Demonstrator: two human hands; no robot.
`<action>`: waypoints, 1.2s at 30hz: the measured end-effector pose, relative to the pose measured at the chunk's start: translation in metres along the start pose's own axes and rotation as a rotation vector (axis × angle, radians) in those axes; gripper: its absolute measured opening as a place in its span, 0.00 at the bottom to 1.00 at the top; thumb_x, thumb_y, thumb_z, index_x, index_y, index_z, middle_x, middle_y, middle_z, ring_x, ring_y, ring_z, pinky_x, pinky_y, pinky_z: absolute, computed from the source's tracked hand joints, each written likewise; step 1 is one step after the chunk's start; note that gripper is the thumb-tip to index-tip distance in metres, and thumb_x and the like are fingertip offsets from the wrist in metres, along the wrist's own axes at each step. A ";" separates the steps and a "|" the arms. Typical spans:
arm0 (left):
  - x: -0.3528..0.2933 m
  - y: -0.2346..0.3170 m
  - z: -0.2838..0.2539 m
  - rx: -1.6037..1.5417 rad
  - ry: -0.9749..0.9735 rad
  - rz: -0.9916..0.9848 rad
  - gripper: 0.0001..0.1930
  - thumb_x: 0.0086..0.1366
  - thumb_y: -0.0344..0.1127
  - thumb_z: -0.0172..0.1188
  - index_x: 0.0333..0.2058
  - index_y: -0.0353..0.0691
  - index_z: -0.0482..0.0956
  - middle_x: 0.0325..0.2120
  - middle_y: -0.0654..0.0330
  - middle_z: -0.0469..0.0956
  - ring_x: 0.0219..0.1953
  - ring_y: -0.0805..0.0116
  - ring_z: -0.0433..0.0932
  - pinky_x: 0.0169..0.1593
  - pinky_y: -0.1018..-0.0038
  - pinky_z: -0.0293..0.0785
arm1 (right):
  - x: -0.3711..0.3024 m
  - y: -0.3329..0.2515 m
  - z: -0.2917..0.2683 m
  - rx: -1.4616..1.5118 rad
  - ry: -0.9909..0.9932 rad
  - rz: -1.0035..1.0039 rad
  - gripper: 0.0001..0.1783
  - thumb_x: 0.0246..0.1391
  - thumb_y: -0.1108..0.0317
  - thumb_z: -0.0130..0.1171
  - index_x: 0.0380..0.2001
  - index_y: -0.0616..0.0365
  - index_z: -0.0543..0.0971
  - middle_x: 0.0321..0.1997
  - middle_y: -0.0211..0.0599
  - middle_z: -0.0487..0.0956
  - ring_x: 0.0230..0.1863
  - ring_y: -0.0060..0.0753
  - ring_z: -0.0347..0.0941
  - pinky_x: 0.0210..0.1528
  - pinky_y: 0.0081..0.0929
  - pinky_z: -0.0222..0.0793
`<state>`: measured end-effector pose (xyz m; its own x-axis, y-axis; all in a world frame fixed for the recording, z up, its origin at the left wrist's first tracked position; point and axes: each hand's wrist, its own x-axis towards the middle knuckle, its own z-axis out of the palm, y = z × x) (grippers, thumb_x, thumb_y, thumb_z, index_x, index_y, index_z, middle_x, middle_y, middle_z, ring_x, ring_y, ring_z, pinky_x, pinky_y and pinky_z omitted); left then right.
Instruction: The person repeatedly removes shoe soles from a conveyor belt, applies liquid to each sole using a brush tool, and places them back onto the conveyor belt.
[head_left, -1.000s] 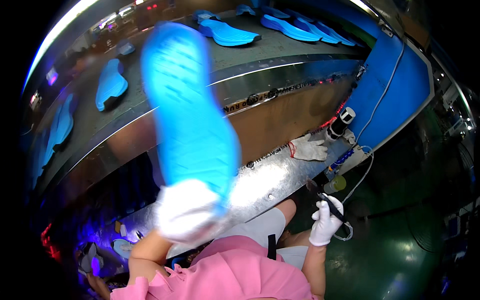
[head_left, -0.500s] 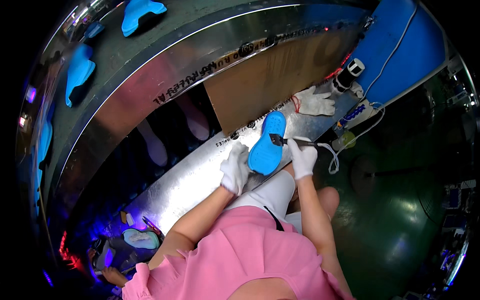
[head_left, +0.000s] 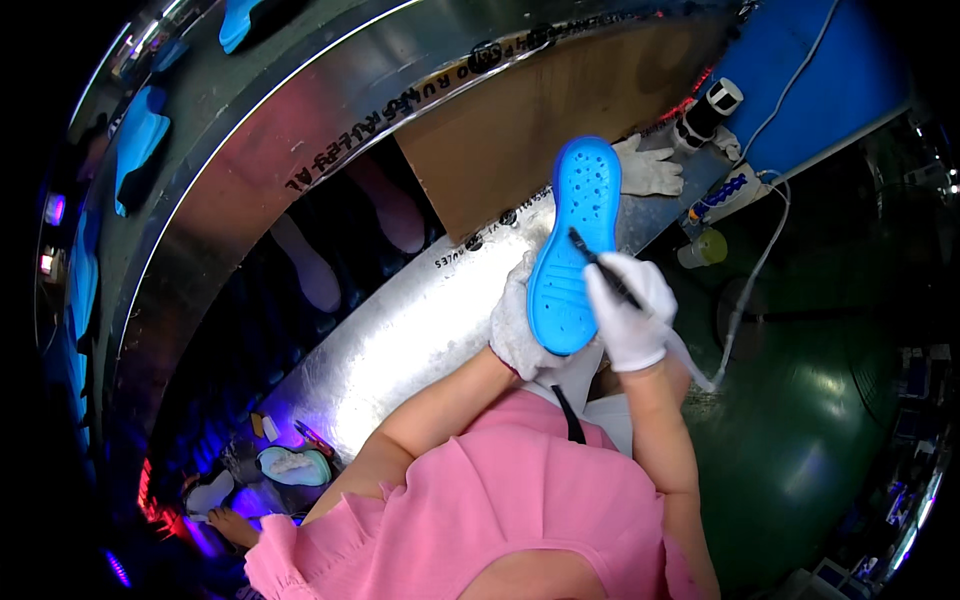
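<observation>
Blue moulded shoe sole (head_left: 560, 255), perforated end uppermost, held up before the metal counter (head_left: 400, 350). Left hand (head_left: 518, 325), white-gloved: fingers closed on the sole's lower left side. Right hand (head_left: 639, 328), white-gloved: fingers wrapped around a slim black tool (head_left: 584, 246), tip at the sole's middle; contact impossible to tell. On the counter, partly behind the sole: loose pale glove (head_left: 652, 172), near a black-and-white cylinder (head_left: 712, 108). Upper left: further blue soles (head_left: 140, 145), on a dark belt (head_left: 190, 130).

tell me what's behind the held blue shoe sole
Behind the blue shoe sole, brown cardboard and an off-white work glove show near its upper end; the glove's wrist end is covered. The left hand shows at lower left, partly covered.
</observation>
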<state>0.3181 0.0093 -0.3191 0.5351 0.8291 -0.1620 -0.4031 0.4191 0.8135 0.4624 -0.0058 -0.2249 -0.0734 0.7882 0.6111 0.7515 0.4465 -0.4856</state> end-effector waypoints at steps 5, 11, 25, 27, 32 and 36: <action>0.007 0.001 0.013 -1.069 -0.015 0.077 0.32 0.68 0.60 0.44 0.53 0.35 0.73 0.45 0.48 0.79 0.45 0.55 0.78 0.53 0.61 0.76 | 0.001 -0.028 -0.005 0.469 -0.155 0.180 0.07 0.49 0.71 0.66 0.34 0.57 0.81 0.31 0.36 0.82 0.32 0.35 0.78 0.35 0.29 0.74; -0.001 0.026 0.027 -0.931 -0.158 0.047 0.39 0.67 0.66 0.39 0.55 0.32 0.72 0.46 0.38 0.77 0.41 0.40 0.80 0.43 0.48 0.80 | -0.020 -0.041 -0.010 0.050 -0.179 -0.276 0.10 0.46 0.73 0.66 0.35 0.52 0.81 0.31 0.33 0.80 0.28 0.36 0.77 0.33 0.31 0.74; 0.014 0.075 -0.015 -0.883 -0.556 -0.014 0.41 0.65 0.66 0.47 0.66 0.39 0.59 0.52 0.36 0.73 0.42 0.38 0.79 0.35 0.53 0.82 | 0.003 -0.021 -0.018 0.407 -0.199 -0.130 0.11 0.46 0.75 0.67 0.36 0.59 0.80 0.35 0.38 0.82 0.32 0.36 0.79 0.37 0.26 0.75; 0.016 0.089 -0.020 -0.641 -0.306 -0.213 0.42 0.66 0.64 0.46 0.67 0.37 0.58 0.58 0.38 0.69 0.49 0.44 0.79 0.51 0.55 0.80 | -0.004 -0.037 -0.034 0.023 -0.566 -0.395 0.14 0.45 0.72 0.64 0.39 0.50 0.81 0.40 0.30 0.83 0.32 0.37 0.79 0.34 0.29 0.76; 0.031 0.090 -0.043 0.170 -0.465 0.137 0.31 0.65 0.50 0.56 0.59 0.31 0.71 0.53 0.46 0.76 0.53 0.58 0.78 0.55 0.64 0.77 | 0.000 -0.026 -0.029 0.577 -0.396 0.081 0.14 0.42 0.80 0.70 0.36 0.63 0.82 0.41 0.48 0.83 0.36 0.39 0.82 0.40 0.28 0.77; 0.032 0.095 -0.053 0.130 -0.219 -0.024 0.25 0.63 0.46 0.62 0.54 0.37 0.76 0.51 0.53 0.78 0.51 0.61 0.79 0.56 0.68 0.75 | 0.005 -0.056 -0.044 0.051 -0.602 -0.300 0.13 0.42 0.78 0.70 0.34 0.57 0.83 0.41 0.41 0.84 0.32 0.39 0.81 0.34 0.27 0.76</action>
<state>0.2570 0.0952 -0.2767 0.6974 0.7133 -0.0687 -0.2972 0.3751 0.8780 0.4491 -0.0453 -0.1671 -0.6379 0.7190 0.2758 0.6109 0.6905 -0.3873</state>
